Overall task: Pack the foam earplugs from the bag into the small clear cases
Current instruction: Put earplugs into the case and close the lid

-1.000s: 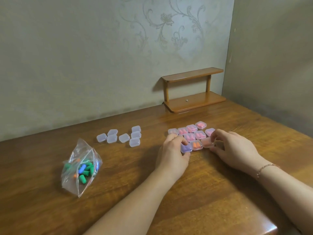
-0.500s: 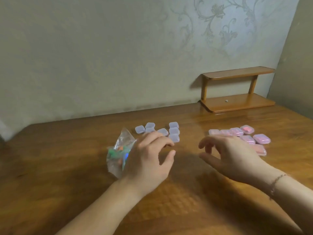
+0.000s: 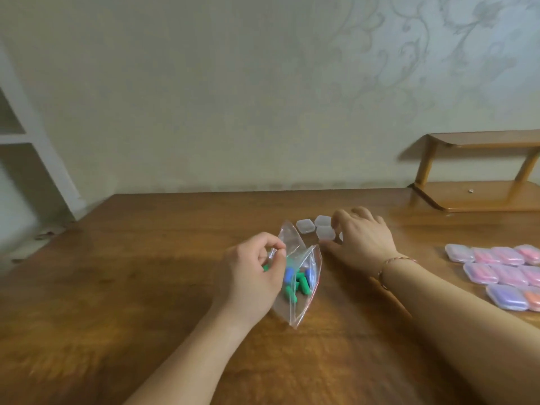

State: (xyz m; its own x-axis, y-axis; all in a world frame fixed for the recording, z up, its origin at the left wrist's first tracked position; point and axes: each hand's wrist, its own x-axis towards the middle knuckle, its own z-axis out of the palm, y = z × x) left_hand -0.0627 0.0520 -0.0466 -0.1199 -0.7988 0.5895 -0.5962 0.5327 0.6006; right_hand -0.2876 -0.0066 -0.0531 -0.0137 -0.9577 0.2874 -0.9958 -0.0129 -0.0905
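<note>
Inside bag (image 3: 304, 299): green, blue earplugs (image 3: 302, 283).

A wooden table (image 3: 122, 302) with a warm brown, glossy grain fills the lower half of the view, its far edge meeting the wall. The wall (image 3: 204, 92) is pale greenish-grey, with a faint floral scroll pattern (image 3: 423, 54) curling across its upper right part. At the table's far right corner stands a small two-tier wooden shelf (image 3: 479, 173), with a tiny pale object (image 3: 470, 190) on its lower board. At the far left a white frame (image 3: 38, 147) runs slantwise beside the table. The light is soft and dim.
</note>
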